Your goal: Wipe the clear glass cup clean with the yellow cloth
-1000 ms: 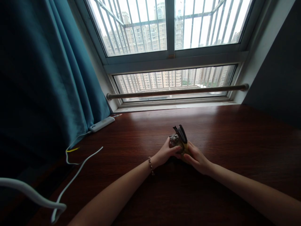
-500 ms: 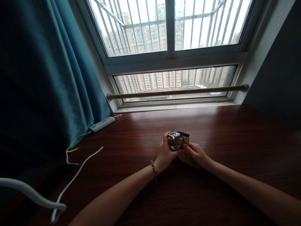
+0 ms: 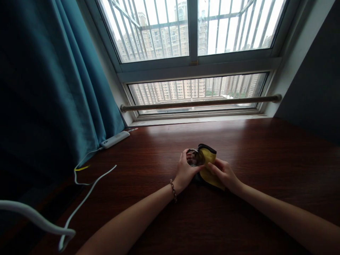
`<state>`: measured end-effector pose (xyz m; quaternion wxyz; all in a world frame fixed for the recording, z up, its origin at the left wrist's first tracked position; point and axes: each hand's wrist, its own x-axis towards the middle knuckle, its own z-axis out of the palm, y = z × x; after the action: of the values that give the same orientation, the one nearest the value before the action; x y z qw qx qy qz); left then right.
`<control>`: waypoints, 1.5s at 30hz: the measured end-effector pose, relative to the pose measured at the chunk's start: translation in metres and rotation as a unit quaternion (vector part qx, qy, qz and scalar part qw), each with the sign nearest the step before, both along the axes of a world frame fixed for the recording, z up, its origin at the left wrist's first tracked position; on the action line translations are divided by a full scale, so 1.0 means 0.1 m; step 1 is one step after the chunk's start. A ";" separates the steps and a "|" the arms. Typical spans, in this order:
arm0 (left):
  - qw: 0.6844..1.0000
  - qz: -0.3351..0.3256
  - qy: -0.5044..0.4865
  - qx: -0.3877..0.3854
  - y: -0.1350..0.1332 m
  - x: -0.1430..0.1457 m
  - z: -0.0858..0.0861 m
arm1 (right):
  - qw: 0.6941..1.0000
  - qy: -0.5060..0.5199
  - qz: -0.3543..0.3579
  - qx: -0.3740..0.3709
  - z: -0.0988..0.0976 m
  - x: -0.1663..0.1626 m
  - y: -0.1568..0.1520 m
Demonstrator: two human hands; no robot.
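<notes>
Between both hands, left hand [image 3: 184, 169] and right hand [image 3: 224, 173], sits the yellow pouch [image 3: 207, 163].

left hand [image 3: 185, 169]: closed on shiny crumpled packet [image 3: 193, 158] | right hand [image 3: 224, 173]: pinching yellow cloth [image 3: 207, 166] beside packet | both above dark wooden worktop [image 3: 265, 159] | white cable [image 3: 87, 191] at left, near teal curtain [image 3: 53, 88] | barred window [image 3: 191, 53] behind

A dark wooden table [image 3: 265, 170] carries a white power strip [image 3: 114, 139] and white cable [image 3: 90, 187]
</notes>
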<state>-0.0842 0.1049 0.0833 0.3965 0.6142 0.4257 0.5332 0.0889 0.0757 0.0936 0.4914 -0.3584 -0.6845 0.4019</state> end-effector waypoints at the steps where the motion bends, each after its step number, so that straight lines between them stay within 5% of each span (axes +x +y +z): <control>1: 1.000 0.000 0.013 0.010 -0.01 0.00 0.00 | 0.999 -0.009 0.006 0.032 0.03 0.00 -0.01; 5: 0.996 0.007 0.066 0.061 -0.09 0.00 0.03 | 0.992 -0.050 -0.005 0.117 0.07 -0.01 -0.01; 14: 0.963 0.041 0.176 0.201 -0.24 0.01 0.18 | 0.999 0.015 -0.032 -0.023 -0.15 0.05 0.11; 23: 0.962 0.097 0.186 0.174 -0.14 -0.02 0.14 | 0.992 0.048 -0.069 -0.097 -0.10 0.03 0.07; 25: 0.968 0.095 0.174 0.153 -0.12 -0.02 0.11 | 0.973 0.150 -0.083 -0.156 -0.04 0.03 0.11; 29: 0.982 0.078 0.132 0.109 -0.08 -0.01 0.06 | 0.876 0.394 -0.147 -0.236 0.08 0.23 0.37; 35: 0.997 0.076 0.023 0.017 0.03 -0.01 -0.03 | 0.842 0.400 -0.226 -0.283 -0.03 0.79 0.85; 39: 0.994 0.089 -0.045 -0.051 0.13 -0.02 -0.06 | 0.865 0.369 -0.228 -0.254 -0.09 0.87 0.88; 42: 0.987 0.101 -0.087 -0.087 0.18 -0.03 -0.07 | 0.890 0.346 -0.226 -0.193 0.07 0.81 0.76; 45: 0.983 0.101 -0.119 -0.096 0.20 -0.04 -0.07 | 0.964 0.223 -0.103 -0.102 0.33 0.75 0.59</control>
<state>-0.0879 0.1246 0.0761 0.4458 0.4592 0.4843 0.5965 0.1640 0.1344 0.1266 0.6309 -0.3765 -0.4725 0.4868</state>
